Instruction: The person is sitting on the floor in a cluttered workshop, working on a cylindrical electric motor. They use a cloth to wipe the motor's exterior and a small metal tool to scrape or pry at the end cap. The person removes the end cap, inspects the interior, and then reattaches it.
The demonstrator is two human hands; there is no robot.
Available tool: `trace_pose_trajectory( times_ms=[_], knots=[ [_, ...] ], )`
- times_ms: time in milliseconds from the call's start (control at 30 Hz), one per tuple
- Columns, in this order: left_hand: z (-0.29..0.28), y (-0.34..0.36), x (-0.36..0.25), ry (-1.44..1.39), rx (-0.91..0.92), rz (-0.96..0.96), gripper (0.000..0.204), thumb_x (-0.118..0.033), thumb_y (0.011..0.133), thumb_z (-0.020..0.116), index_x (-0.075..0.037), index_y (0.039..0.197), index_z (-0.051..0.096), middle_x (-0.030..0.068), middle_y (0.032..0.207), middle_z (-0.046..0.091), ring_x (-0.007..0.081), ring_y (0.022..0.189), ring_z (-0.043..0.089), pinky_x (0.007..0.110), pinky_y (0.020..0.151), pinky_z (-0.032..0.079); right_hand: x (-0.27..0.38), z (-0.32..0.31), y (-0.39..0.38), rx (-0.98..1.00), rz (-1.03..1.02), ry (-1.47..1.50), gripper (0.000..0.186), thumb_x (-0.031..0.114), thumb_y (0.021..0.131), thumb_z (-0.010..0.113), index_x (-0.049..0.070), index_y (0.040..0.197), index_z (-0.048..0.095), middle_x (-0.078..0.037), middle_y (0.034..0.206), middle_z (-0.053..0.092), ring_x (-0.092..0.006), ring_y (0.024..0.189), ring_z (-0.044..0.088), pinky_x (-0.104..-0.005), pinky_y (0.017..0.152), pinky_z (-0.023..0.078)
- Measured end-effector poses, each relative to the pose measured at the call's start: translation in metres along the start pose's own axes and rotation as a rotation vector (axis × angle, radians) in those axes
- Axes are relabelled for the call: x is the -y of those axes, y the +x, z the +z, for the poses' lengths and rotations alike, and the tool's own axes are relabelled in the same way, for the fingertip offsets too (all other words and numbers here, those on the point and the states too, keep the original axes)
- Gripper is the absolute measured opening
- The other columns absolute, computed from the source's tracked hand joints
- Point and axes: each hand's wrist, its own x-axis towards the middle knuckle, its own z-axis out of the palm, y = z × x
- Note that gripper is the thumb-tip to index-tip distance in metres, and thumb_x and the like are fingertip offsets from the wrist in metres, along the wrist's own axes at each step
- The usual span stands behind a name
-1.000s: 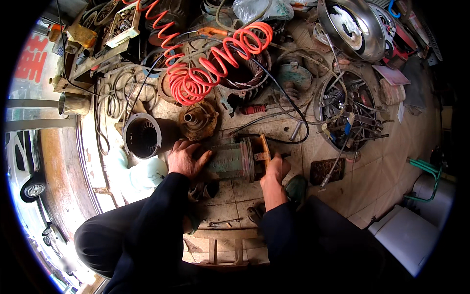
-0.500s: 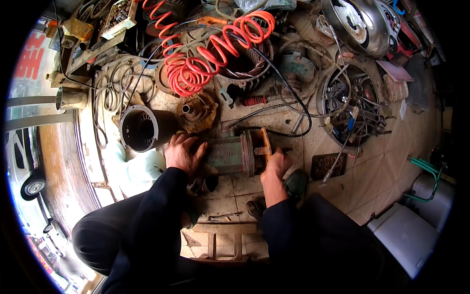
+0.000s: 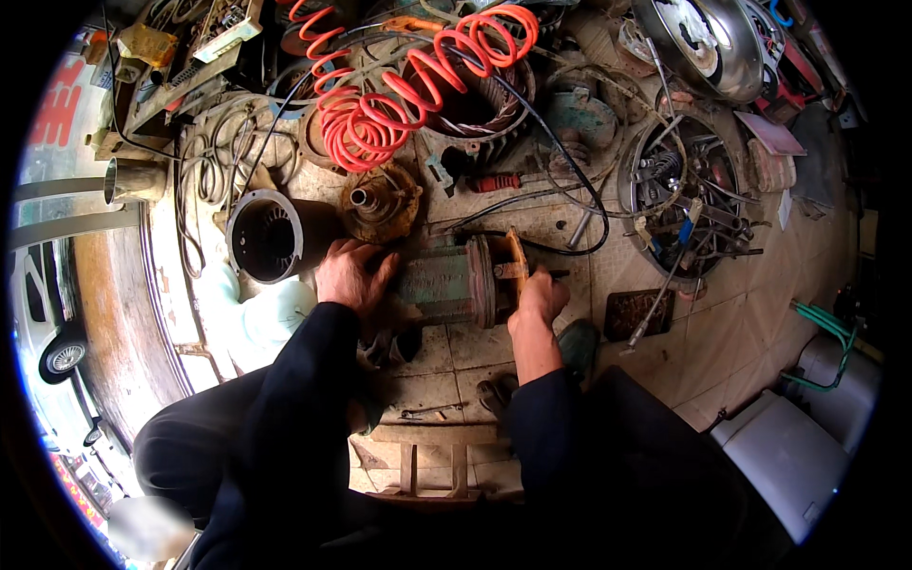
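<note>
A worn green cylindrical motor housing [image 3: 435, 288] lies on its side on the floor in front of me. At its right end stands an orange-brown end plate [image 3: 516, 258], with a dark shaft end [image 3: 560, 274] showing beyond it. My left hand [image 3: 353, 275] grips the housing's left end with bent fingers. Curled at the plate's edge is my right hand [image 3: 540, 302], its fingertips partly hidden. Left of the housing sits an open dark metal cylinder [image 3: 271, 237]. A rusty round cover with a central hub [image 3: 372, 201] lies just behind my left hand.
Red coiled air hose [image 3: 366, 128] hangs over the far parts. A round tray's rim [image 3: 627, 180] surrounds tools and metal pieces on the right. A red-handled tool [image 3: 496, 182] lies beyond the housing; a low wooden stool [image 3: 432, 434] is near me. White jugs [image 3: 271, 313] stand left.
The view has shifted a little, so the far parts sit slightly differently in the frame. Both hands keep their places on the housing and plate.
</note>
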Motion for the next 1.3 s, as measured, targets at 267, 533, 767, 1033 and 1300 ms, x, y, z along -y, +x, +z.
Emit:
trace_pose_trajectory(
  times_ms=[267,533,767,1033,1300],
  knots=[
    [-0.002,0.018,0.003,0.042,0.119,-0.040,0.037,-0.044,0.087,0.070,-0.010,0.100,0.079,0.0127,0.102,0.072,0.0337,0.103,0.064,0.045,0.088,0.053,0.009,0.015,0.010,-0.054,-0.023,-0.095,0.046,0.017,0.098,0.055,-0.017,0.128,0.050,-0.034,0.132,0.057,-0.0406,0.116,0.064,-0.0498,0.094,0.053],
    [0.000,0.019,0.000,-0.002,0.078,-0.009,0.035,-0.041,0.087,0.072,-0.011,0.102,0.079,0.0142,0.099,0.074,0.0336,0.100,0.066,0.044,0.089,0.053,0.015,0.008,0.006,-0.036,-0.027,-0.105,0.042,0.015,0.095,0.056,-0.018,0.121,0.055,-0.034,0.126,0.061,-0.0412,0.112,0.066,-0.0453,0.090,0.055],
    [-0.001,0.021,0.000,0.003,0.090,-0.039,0.037,-0.041,0.086,0.072,-0.009,0.103,0.079,0.0161,0.102,0.074,0.0350,0.102,0.067,0.044,0.090,0.053,0.024,0.007,-0.003,-0.017,0.033,-0.095,0.038,0.012,0.096,0.056,-0.018,0.119,0.056,-0.034,0.124,0.062,-0.0404,0.108,0.068,-0.0461,0.086,0.056],
    [0.004,0.022,0.005,-0.036,0.093,-0.053,0.040,-0.042,0.085,0.074,-0.006,0.103,0.078,0.0185,0.101,0.074,0.0364,0.099,0.069,0.042,0.089,0.054,0.027,0.006,-0.004,-0.030,0.027,-0.156,0.035,0.014,0.097,0.058,-0.016,0.113,0.060,-0.032,0.119,0.065,-0.0412,0.106,0.069,-0.0468,0.083,0.059],
    [0.008,0.024,0.011,-0.049,0.108,-0.078,0.041,-0.047,0.084,0.073,-0.010,0.102,0.080,0.0167,0.101,0.074,0.0354,0.102,0.068,0.044,0.091,0.053,0.023,0.005,0.001,-0.011,0.017,-0.207,0.037,0.018,0.097,0.059,-0.016,0.111,0.061,-0.032,0.117,0.066,-0.0419,0.105,0.069,-0.0468,0.082,0.059]
  ],
)
